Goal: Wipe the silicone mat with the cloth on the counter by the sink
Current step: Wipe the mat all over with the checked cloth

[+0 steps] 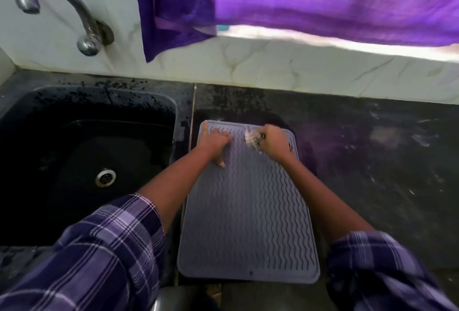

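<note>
curved metal tap [57,5] over dark sink [87,161], purple curtain [298,0] behind

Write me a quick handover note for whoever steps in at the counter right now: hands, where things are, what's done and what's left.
Left hand: pressed on the far left part of the grey wavy-ribbed silicone mat, fingers spread, steadying it.
Right hand: grips the small pale checked cloth, bunched, at the mat's far right end.
The mat lies flat on the dark stone counter, just right of the black sink.
Done: wiping is at the far end; how much has been covered cannot be told.
Left: probably wipe along the ribs toward the near edge, keeping the left hand on the mat.
</note>
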{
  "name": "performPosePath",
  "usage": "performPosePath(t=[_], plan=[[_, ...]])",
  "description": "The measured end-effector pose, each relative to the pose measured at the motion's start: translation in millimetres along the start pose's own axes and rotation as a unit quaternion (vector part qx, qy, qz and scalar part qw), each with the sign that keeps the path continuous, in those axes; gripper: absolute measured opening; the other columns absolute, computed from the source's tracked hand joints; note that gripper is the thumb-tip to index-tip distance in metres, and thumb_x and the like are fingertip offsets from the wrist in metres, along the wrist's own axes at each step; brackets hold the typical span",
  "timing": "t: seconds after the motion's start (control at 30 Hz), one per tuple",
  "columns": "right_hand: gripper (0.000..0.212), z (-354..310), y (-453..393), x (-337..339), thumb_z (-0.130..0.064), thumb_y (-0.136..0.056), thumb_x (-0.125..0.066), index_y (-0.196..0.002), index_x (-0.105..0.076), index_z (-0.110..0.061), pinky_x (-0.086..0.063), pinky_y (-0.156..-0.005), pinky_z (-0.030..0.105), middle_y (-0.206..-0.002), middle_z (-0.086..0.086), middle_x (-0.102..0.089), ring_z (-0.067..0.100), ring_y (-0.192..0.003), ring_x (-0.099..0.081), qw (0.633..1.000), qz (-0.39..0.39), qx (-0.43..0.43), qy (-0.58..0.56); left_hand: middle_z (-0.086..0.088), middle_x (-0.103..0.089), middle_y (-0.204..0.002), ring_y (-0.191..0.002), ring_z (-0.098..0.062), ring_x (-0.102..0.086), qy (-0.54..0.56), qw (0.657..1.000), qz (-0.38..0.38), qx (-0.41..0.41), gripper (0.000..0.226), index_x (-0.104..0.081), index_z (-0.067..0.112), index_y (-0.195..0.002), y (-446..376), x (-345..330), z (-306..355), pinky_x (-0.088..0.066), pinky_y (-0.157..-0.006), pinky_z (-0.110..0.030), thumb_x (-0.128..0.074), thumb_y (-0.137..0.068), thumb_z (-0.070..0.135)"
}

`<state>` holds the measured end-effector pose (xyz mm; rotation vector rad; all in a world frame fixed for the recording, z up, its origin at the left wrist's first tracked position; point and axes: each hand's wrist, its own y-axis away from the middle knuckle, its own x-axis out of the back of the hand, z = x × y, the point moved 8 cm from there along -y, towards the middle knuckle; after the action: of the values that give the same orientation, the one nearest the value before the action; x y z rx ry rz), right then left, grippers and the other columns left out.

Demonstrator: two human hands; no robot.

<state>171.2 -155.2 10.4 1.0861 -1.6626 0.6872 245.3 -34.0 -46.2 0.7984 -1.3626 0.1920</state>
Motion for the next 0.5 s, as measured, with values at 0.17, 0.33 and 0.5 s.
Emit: performPosePath(t=[0.17,0.33,0.5], plan=[[0.035,-14.1,-49.4,-20.0,-0.004,-0.089,-0.052,-0.119,-0.066,-0.015,-0.043,-0.096,0.039,-0.122,0.011,-0.065,0.032,-0.118,-0.056,0.997,-0.008,0.015,0.080,0.001,-0.029,-0.157,-0.145,-0.019,-0.026,-0.032,0.999,-0.022,-0.007,0.096,-0.028,0.023,-0.151,-15.2,-15.3,-8.3,0.002,-0.117,-0.060,-0.072,-0.072,0.056],[0.040,-14.9,-56.8,-41.6,-0.002,-0.092,-0.046,-0.126,-0.060,-0.017,-0.039,-0.098,0.042,-0.127,0.012,-0.059,0.033,-0.120,-0.052,0.992,-0.019,0.015,0.124,0.004,-0.032,-0.154,-0.145,-0.016,-0.026,-0.034,0.999,-0.022,0.020,0.098,-0.025,0.025,-0.151,-14.3,-14.9,-11.4,0.004,-0.116,-0.059,-0.072,-0.072,0.058],[0.032,-14.0,-20.5,-47.6,-0.012,-0.086,-0.059,-0.117,-0.066,-0.016,-0.047,-0.098,0.039,-0.122,0.013,-0.064,0.033,-0.116,-0.058,0.991,-0.069,0.018,0.116,0.000,-0.031,-0.156,-0.145,-0.020,-0.027,-0.073,0.996,-0.037,0.036,0.096,-0.025,0.018,-0.150,-6.9,-10.0,-2.3,0.006,-0.118,-0.056,-0.070,-0.075,0.056]])
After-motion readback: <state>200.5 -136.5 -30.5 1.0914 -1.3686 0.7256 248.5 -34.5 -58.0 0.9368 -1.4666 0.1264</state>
